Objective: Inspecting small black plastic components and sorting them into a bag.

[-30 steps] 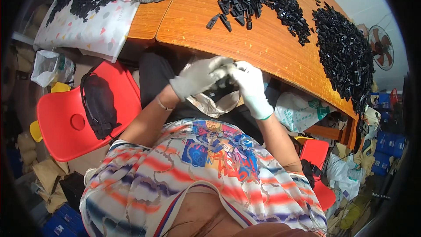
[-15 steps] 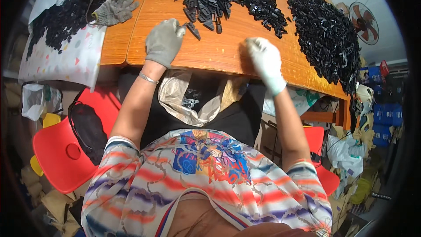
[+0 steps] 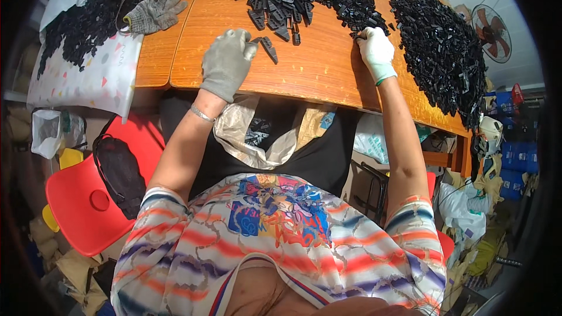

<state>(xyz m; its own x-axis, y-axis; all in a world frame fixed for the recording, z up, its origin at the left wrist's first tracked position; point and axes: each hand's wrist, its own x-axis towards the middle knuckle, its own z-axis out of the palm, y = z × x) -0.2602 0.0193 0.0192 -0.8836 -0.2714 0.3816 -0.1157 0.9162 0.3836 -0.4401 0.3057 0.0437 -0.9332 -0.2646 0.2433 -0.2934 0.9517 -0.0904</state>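
Observation:
My left hand [image 3: 227, 61], in a grey work glove, is closed over the table near its front edge. A pointed black plastic piece [image 3: 269, 51] sticks out from its thumb and fingertips. My right hand [image 3: 376, 54], in a white glove, has its fingers bent together at the near end of a heap of small black plastic parts [image 3: 354, 9]. Whatever is between those fingertips is too small and covered to make out. Larger pointed black pieces [image 3: 281, 3] lie heaped beyond my left hand.
Another big heap of black parts [image 3: 436, 47] covers the table's right side. To the left, knitted gloves [image 3: 155, 11] and more black bits [image 3: 79, 32] lie by a patterned sheet [image 3: 88, 85]. An open bag [image 3: 240, 146] sits at my lap, beside a red chair [image 3: 76, 199].
My right hand has gone right and away from me to the heap of small parts. My left hand has shifted slightly right and nearer, the pointed black piece moving with it.

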